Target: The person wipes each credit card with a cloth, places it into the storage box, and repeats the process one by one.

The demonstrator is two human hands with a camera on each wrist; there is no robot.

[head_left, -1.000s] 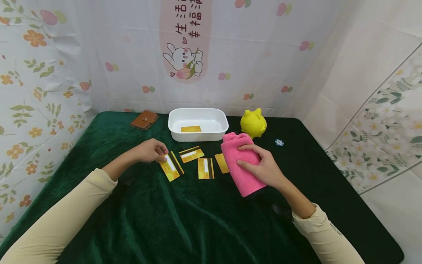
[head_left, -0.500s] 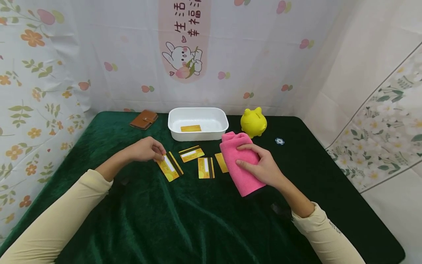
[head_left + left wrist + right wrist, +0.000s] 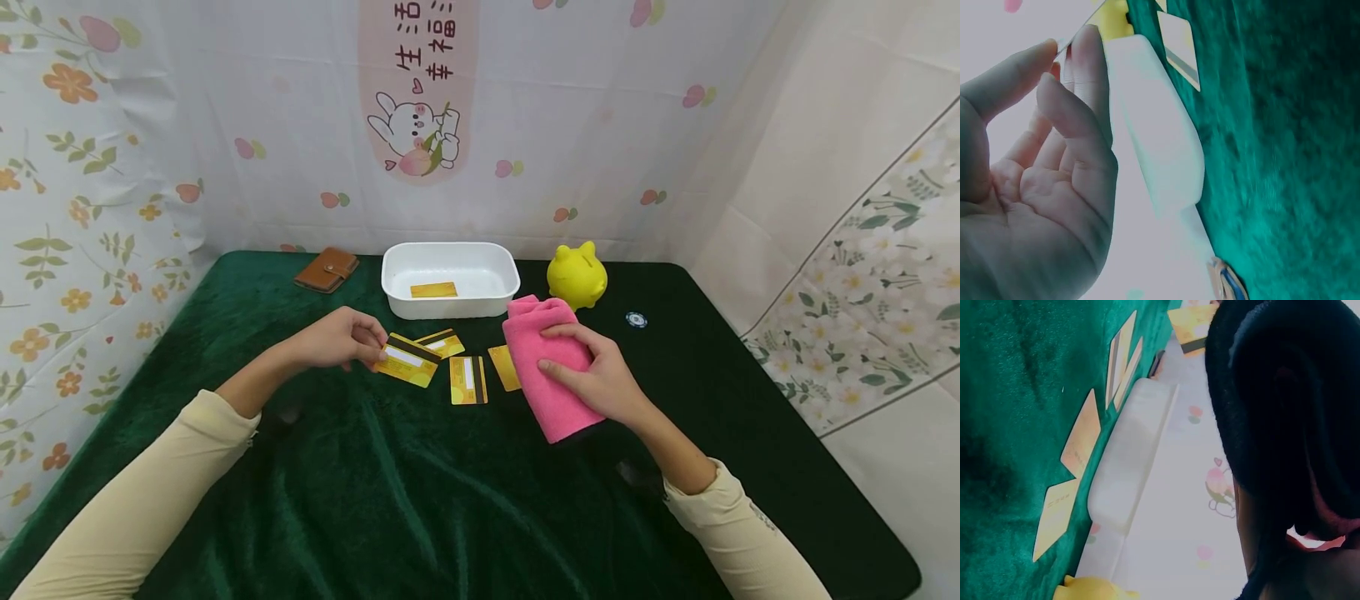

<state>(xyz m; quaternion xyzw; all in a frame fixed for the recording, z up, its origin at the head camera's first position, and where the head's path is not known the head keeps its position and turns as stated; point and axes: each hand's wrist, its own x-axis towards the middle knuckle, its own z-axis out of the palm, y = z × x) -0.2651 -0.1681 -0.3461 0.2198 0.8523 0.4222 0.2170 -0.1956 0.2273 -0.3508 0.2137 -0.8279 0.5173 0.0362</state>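
Between thumb and fingertips, my left hand (image 3: 336,338) pinches a yellow bank card (image 3: 408,361) with a dark stripe and white strip. In the head view it overlaps a second bank card (image 3: 450,342) behind it. The left wrist view shows the left hand (image 3: 1054,162) holding the card almost edge-on. My right hand (image 3: 600,379) grips a folded pink towel (image 3: 536,358), which looks dark in the right wrist view. A third bank card (image 3: 468,381) lies between the hands. Left of the towel, another bank card (image 3: 504,367) is partly covered by it.
Behind the cards stands a white tray (image 3: 450,309) with a yellow card (image 3: 433,290) inside. A brown wallet (image 3: 327,270) lies at the back left. To the right are a yellow piggy bank (image 3: 577,277) and a poker chip (image 3: 636,320). Green cloth (image 3: 360,483) covers the table.
The card in my left hand has turned flatter and shifted right and up, now overlapping the card behind it. My right hand and the towel have barely moved.
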